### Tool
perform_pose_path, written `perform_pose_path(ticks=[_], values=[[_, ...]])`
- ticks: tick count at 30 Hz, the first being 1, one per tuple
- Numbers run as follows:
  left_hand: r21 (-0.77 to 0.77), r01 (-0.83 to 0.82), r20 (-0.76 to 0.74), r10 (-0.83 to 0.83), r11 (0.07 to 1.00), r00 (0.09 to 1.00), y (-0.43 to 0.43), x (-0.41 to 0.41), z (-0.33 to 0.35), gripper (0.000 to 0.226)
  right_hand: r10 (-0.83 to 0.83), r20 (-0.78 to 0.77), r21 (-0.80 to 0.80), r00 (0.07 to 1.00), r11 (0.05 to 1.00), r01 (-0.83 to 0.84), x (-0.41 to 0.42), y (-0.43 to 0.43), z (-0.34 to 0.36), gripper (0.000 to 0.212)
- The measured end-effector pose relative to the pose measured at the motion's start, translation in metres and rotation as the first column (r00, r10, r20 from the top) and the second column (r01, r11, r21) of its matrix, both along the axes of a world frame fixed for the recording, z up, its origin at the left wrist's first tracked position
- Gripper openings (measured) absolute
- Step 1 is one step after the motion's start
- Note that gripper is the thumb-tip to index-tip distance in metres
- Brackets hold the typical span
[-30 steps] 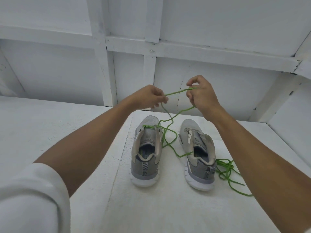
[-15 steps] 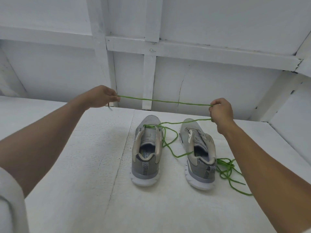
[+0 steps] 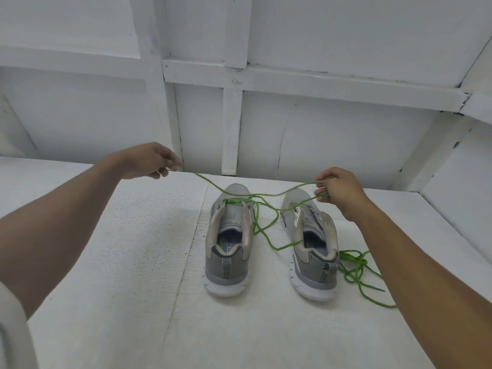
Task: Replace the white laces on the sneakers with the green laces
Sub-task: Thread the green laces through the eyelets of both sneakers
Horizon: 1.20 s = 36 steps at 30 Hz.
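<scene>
Two grey sneakers stand side by side, heels toward me: the left sneaker [image 3: 229, 235] and the right sneaker [image 3: 311, 241]. A green lace [image 3: 262, 195] runs through the front eyelets of the left sneaker and sags between my hands. My left hand [image 3: 149, 161] pinches one end up and to the left of the shoes. My right hand [image 3: 338, 189] pinches the other part above the toe of the right sneaker. More of this lace loops down on the surface between the shoes. A second green lace [image 3: 356, 267] lies bunched to the right of the right sneaker.
The shoes rest on a white textured foam surface [image 3: 133, 262] with a seam running past the left sneaker. A white panelled wall [image 3: 292, 129] with wooden battens rises just behind the shoes and angles in on the right.
The lace was stretched taut between my hands half a second ago; now it hangs slack. My left hand has moved right, and my right hand has dropped slightly toward the shoes.
</scene>
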<state>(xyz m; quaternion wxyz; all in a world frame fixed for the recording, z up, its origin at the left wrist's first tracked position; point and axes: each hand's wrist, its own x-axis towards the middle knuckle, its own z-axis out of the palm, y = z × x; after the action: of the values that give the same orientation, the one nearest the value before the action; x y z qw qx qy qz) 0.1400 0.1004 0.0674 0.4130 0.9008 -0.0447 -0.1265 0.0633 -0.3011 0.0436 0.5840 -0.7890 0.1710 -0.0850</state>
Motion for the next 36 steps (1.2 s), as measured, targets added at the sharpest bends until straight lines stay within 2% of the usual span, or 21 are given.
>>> perform_pose_path(ticks=[3, 4, 6, 8, 9, 11, 12, 14, 17, 19, 22, 27, 31, 34, 36], values=[[-0.035, 0.070, 0.134, -0.064, 0.997, 0.989, -0.024, -0.004, 0.018, 0.017, 0.258, -0.018, -0.014, 0.966, 0.966, -0.258, -0.014, 0.025, 0.014, 0.012], [-0.044, 0.099, 0.181, -0.089, 0.994, 0.979, -0.034, -0.006, 0.024, 0.016, 0.356, -0.061, -0.033, 0.933, 0.933, -0.358, -0.019, 0.032, 0.019, 0.008], [-0.064, 0.159, 0.244, -0.139, 0.985, 0.960, -0.055, -0.012, 0.039, 0.012, 0.519, -0.248, -0.154, 0.818, 0.812, -0.563, -0.028, 0.044, 0.031, 0.020], [-0.038, 0.220, 0.291, -0.200, 0.975, 0.935, -0.076, -0.020, 0.051, 0.011, 0.531, -0.415, -0.317, 0.739, 0.677, -0.665, -0.034, 0.054, 0.044, 0.032], [0.009, 0.244, 0.318, -0.234, 0.970, 0.919, -0.087, -0.024, 0.057, 0.011, 0.498, -0.433, -0.408, 0.751, 0.635, -0.656, -0.036, 0.058, 0.050, 0.036], [0.123, 0.271, 0.371, -0.298, 0.955, 0.879, -0.105, -0.032, 0.063, 0.010, 0.433, -0.358, -0.568, 0.827, 0.602, -0.561, -0.031, 0.064, 0.059, 0.037], [0.164, 0.281, 0.386, -0.323, 0.946, 0.864, -0.113, -0.035, 0.065, 0.011, 0.424, -0.283, -0.579, 0.860, 0.639, -0.506, -0.027, 0.065, 0.060, 0.037], [0.210, 0.300, 0.387, -0.361, 0.930, 0.848, -0.124, -0.037, 0.064, 0.013, 0.422, -0.090, -0.497, 0.902, 0.766, -0.408, -0.018, 0.067, 0.057, 0.035], [0.248, 0.317, 0.379, -0.392, 0.916, 0.838, -0.134, -0.038, 0.057, 0.014, 0.467, 0.087, -0.339, 0.880, 0.844, -0.415, -0.008, 0.076, 0.048, 0.028], [0.247, 0.322, 0.373, -0.396, 0.914, 0.839, -0.137, -0.038, 0.051, 0.014, 0.487, 0.103, -0.274, 0.867, 0.852, -0.446, -0.004, 0.084, 0.039, 0.020], [0.216, 0.315, 0.362, -0.375, 0.924, 0.853, -0.136, -0.037, 0.042, 0.015, 0.442, 0.131, -0.225, 0.888, 0.885, -0.407, 0.000, 0.091, 0.027, 0.006], [0.192, 0.295, 0.326, -0.344, 0.936, 0.880, -0.128, -0.035, 0.032, 0.022, 0.424, 0.157, -0.160, 0.892, 0.902, -0.401, 0.006, 0.096, 0.015, 0.008], [0.182, 0.138, 0.327, -0.192, 0.974, 0.925, -0.115, -0.027, 0.010, 0.025, 0.364, 0.115, -0.193, 0.924, 0.921, -0.339, 0.016, 0.101, 0.007, 0.007], [0.253, 0.085, 0.151, -0.126, 0.964, 0.980, -0.105, -0.022, -0.023, 0.026, 0.350, 0.058, -0.343, 0.935, 0.886, -0.311, 0.022, 0.109, -0.003, 0.008], [0.254, 0.053, 0.016, -0.059, 0.966, 0.998, -0.102, -0.021, -0.043, 0.033, 0.370, 0.024, -0.387, 0.929, 0.860, -0.333, 0.026, 0.116, -0.012, 0.008]])
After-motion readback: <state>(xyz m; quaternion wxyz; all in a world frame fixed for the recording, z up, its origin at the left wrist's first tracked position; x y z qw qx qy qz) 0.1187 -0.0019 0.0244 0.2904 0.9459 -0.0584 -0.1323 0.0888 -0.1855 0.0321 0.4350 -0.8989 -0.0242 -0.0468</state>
